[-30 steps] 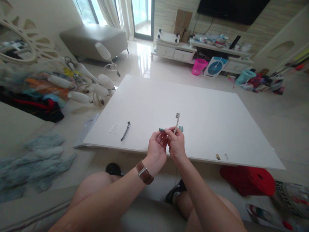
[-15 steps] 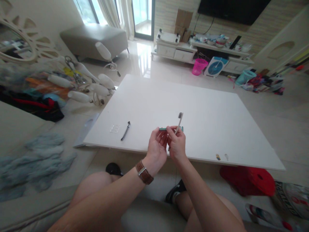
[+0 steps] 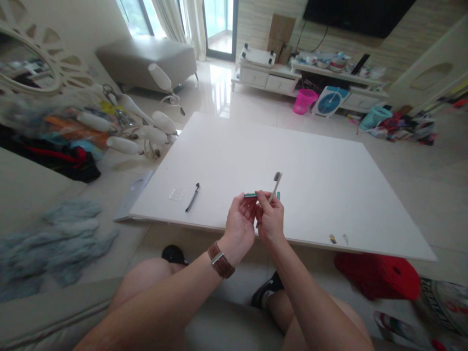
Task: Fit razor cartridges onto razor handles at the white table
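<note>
Both hands meet over the near edge of a large white board (image 3: 310, 161). My right hand (image 3: 271, 220) pinches a light-handled toothbrush (image 3: 276, 181) whose dark bristle head points up and away. My left hand (image 3: 239, 225), a brown watch on its wrist, holds a small green piece (image 3: 250, 195) at its fingertips, close against the brush handle. Another bit of green (image 3: 278, 195) shows just behind the right hand's fingers.
A black toothbrush-like stick (image 3: 192, 197) and a clear plastic blister (image 3: 176, 194) lie on the board to the left. Two small bits (image 3: 337, 239) lie near its front edge. A red object (image 3: 378, 275) sits on the floor at right, white lamp parts (image 3: 146, 131) at left.
The toothbrush has tilted a little to the right in my right hand. The view has shifted slightly; both hands stay together in the same place.
</note>
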### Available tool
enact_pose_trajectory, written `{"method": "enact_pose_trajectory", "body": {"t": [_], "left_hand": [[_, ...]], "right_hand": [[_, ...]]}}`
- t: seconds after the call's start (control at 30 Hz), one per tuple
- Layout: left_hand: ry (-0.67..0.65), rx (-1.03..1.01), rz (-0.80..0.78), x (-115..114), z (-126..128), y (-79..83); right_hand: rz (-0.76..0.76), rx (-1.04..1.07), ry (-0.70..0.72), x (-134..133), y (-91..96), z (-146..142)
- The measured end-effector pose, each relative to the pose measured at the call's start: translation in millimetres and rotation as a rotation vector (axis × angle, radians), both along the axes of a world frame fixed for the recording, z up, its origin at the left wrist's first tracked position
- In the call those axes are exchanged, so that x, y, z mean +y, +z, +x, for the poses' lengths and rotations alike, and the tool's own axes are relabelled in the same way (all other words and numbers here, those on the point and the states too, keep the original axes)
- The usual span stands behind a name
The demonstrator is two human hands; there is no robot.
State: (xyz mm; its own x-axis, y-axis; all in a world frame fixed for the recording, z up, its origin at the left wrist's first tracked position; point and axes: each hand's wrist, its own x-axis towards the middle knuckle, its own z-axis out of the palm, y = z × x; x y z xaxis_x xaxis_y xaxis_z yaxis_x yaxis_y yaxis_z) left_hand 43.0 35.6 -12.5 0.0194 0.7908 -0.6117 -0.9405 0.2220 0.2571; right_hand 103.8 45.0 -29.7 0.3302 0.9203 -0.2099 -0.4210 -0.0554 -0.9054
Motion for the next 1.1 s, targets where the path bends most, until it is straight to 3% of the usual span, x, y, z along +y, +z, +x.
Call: {"method": "enact_pose_trajectory", "body": {"t": [1.1], "left_hand": [[-0.019, -0.026, -0.004, 0.4, -2.1, 3.1]], "right_hand": [[-0.017, 0.166, -0.021, 1.6, 2.5, 0.7]]}}
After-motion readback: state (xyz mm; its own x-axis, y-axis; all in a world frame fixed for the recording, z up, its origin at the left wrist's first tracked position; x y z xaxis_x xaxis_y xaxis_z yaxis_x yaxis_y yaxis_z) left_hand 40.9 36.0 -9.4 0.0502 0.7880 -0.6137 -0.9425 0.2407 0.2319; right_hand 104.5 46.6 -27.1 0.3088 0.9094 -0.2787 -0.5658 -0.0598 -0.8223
